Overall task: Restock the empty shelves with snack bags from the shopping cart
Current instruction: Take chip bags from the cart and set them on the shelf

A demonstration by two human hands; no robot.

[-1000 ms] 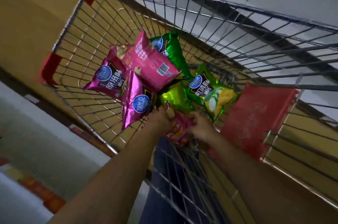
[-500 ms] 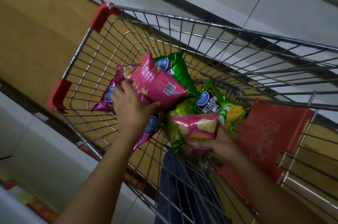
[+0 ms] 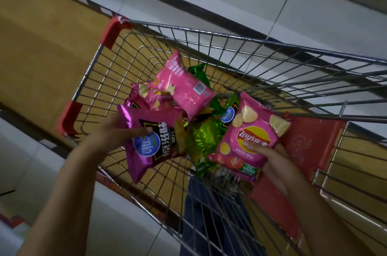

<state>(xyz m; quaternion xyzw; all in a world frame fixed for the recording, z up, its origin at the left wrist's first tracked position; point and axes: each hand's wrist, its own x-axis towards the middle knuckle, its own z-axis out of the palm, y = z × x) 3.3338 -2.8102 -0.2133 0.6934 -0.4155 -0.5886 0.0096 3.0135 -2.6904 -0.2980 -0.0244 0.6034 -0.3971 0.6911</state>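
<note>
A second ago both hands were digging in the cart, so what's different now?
The left hand has gripped the shiny magenta bag and lifted it. The right hand has raised the pink Lay's bag out of the pile. The other bags stayed in the cart.

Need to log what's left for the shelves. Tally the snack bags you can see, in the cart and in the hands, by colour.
Pink Lay's bags: 3, one in the right hand
Magenta foil bags: 2, one in the left hand
Green bags: at least 3, overlapping, count uncertain
Total: about 8
</note>
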